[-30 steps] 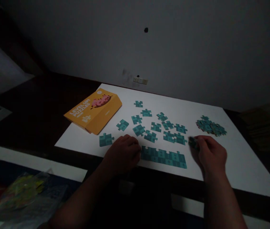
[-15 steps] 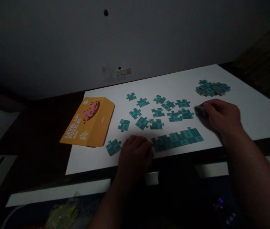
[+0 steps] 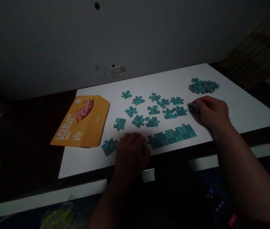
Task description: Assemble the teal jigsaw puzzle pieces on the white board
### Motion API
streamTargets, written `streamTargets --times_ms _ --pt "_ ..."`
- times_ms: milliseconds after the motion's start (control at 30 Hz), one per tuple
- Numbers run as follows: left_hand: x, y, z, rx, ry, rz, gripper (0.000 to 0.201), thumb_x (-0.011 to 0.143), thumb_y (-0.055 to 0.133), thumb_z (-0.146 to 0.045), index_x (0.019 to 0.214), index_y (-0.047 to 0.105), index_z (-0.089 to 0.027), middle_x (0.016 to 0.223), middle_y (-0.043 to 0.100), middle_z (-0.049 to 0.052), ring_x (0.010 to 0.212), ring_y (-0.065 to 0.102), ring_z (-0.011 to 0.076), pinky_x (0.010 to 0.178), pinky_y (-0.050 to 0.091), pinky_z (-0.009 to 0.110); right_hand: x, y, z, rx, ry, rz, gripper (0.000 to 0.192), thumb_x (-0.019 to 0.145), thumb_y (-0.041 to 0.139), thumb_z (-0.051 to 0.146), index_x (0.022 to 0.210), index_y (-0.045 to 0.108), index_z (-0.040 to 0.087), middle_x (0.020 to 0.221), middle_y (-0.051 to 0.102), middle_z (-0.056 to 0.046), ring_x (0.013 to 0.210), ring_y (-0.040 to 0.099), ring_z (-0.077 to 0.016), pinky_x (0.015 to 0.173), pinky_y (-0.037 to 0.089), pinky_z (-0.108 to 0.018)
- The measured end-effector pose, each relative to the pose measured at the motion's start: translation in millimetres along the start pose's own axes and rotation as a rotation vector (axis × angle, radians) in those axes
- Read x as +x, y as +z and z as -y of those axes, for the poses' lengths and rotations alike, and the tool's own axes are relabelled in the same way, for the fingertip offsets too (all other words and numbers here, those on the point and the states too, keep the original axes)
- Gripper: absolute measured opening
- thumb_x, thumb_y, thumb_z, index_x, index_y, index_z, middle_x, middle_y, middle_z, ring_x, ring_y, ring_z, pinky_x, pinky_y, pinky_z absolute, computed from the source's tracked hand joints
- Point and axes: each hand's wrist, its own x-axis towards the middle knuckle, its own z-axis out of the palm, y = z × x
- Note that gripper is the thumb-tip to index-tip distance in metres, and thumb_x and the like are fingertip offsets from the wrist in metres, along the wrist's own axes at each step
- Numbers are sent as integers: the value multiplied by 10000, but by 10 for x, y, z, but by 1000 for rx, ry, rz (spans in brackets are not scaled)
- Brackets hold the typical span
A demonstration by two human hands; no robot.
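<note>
My right hand (image 3: 212,112) pinches a dark puzzle piece (image 3: 193,108) between thumb and fingertips, low over the white table, right of the loose pieces. My left hand (image 3: 132,150) rests at the table's front edge with its fingers curled in; whatever may be under them is hidden. Beside its fingertips starts a joined strip of teal puzzle pieces (image 3: 173,136), which runs rightward along the front edge. Left of that hand lies a single loose piece (image 3: 109,146). Several more loose teal pieces (image 3: 152,121) are spread behind the strip.
A yellow puzzle box (image 3: 89,124) lies at the left end of the white table (image 3: 135,85). At the back right is a heap of teal pieces (image 3: 203,86). Below the front edge, a clear bag with yellow bits (image 3: 58,218) and a lit dark device (image 3: 218,203) show.
The view has shifted, so most things on the table appear further left. Both hands keep nearly the same places over the table, and the right still pinches its piece.
</note>
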Motion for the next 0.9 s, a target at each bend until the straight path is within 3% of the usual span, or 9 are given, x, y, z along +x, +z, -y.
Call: streamTargets --times_ms 333,533,767,900 --pt "45 -24 -23 11 0 1 214 918 716 -99 1060 750 -256 1116 816 101 1057 763 348 905 674 561 16 -15 59 3 7 11 301 1000 699 522 916 809 255 811 757 -35 798 683 -250 824 513 -428" --pt "64 -34 -31 15 -5 0 197 935 693 -77 1032 736 -244 1089 812 98 1038 765 338 902 679 558 43 -3 97 57 32 6 243 967 698 467 886 809 266 787 744 -44 787 668 -250 797 509 -426" --pt "33 7 -4 30 7 -33 320 954 667 -96 1233 709 -248 1137 817 110 1043 771 351 909 679 581 -2 -6 105 84 12 -107 271 936 727 476 1081 822 267 749 657 -4 703 589 -236 728 478 -416" --pt "0 47 10 68 -4 -87 393 981 650 -126 1365 670 -208 1170 801 158 1062 769 371 932 666 594 -13 -8 80 87 19 -97 302 923 720 476 1084 821 242 724 634 2 673 567 -225 698 453 -404"
